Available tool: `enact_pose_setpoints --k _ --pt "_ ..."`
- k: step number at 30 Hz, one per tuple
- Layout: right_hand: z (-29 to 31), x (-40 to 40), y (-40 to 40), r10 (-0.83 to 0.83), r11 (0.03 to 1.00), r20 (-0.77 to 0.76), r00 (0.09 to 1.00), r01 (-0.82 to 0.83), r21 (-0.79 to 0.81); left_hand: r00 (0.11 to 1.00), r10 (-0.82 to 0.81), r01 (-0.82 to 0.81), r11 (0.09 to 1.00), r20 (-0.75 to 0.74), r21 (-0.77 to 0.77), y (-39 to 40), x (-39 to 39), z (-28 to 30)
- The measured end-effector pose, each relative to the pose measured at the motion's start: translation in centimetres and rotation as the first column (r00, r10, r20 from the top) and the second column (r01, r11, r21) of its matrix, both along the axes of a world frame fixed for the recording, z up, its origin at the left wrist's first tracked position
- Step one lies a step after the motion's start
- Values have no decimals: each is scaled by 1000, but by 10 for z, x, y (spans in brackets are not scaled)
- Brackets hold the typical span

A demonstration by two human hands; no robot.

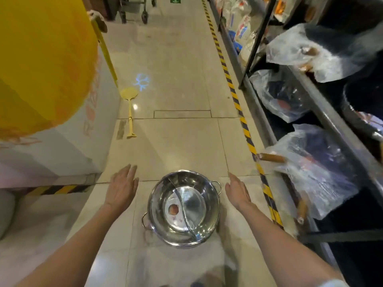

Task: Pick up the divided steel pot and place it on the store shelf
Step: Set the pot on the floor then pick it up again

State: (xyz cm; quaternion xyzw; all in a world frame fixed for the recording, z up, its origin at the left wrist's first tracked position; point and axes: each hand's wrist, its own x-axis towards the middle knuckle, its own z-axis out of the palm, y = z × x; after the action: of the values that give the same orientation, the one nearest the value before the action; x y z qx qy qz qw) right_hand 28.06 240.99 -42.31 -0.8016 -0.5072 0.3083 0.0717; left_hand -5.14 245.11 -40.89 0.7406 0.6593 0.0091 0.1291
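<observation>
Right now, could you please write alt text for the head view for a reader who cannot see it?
A divided steel pot sits on the tiled floor between an open left hand and open right hand, neither touching it. A store shelf of plastic-wrapped pans runs along the right.

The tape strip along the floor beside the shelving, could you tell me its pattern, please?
Diagonal yellow and dark stripes on the tape strip, clearest in the head view.

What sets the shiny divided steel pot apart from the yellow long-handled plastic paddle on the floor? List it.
The divided steel pot is a deep, mirror-bright bowl with two side loop handles; the yellow plastic paddle is flat, matte and has a single long handle. The pot sits between both open hands; the paddle lies farther off by the white cabinet. Both rest on the tiled floor.
</observation>
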Motion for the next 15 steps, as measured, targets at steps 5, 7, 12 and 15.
enact_pose_setpoints --k 5,7,12,15 --pt "-142 0 5 -56 998 0 998 56 -8 998 -58 59 997 20 -43 25 7 -142" --pt "-193 0 4 -68 998 -9 998 68 1 997 -53 57 995 54 -83 29 9 -195" --pt "-291 3 7 -118 992 -4 993 118 55 989 2 20 988 146 -152 42 16 -294" --pt "-317 5 10 -126 983 11 992 123 139 977 68 -31 983 201 -184 48 20 -324"
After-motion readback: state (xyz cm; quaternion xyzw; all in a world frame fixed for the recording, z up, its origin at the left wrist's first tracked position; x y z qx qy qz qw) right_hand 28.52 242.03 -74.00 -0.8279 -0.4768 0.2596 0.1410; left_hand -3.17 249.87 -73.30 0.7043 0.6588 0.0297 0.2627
